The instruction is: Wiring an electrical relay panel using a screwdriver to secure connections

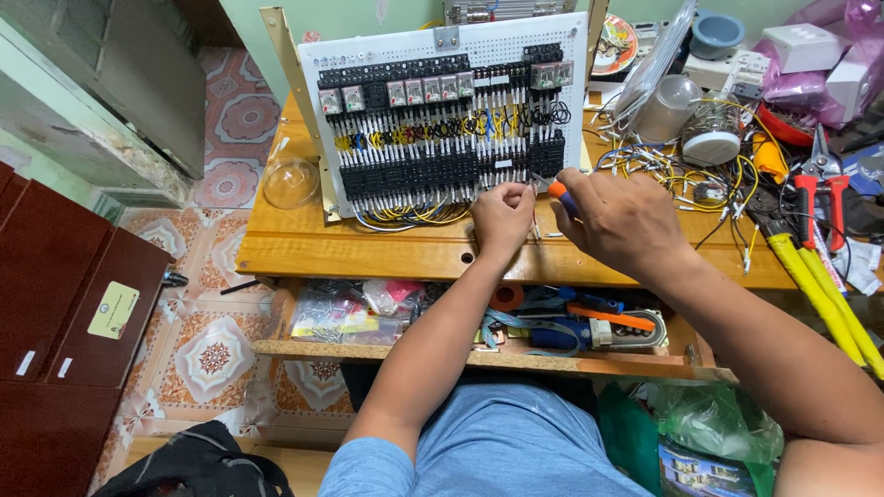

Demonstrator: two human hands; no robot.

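A white perforated panel (pixel 516 46) leans upright on the wooden table (pixel 304 244), packed with rows of black terminal blocks, clear relays and yellow, black and white wires. My left hand (pixel 502 216) pinches a thin white wire at the panel's lower right edge. My right hand (pixel 622 216) grips a small screwdriver with an orange handle (pixel 559 191), its tip pointing at the lower right terminal blocks. Both hands are close together in front of the panel.
Loose yellow and white wires (pixel 681 170), a wire spool (pixel 711 133), red-handled cutters (pixel 820 198) and yellow-handled pliers (pixel 820 285) lie at right. A clear dome (pixel 291 181) sits left of the panel. A lower shelf (pixel 460 357) holds bags and tools.
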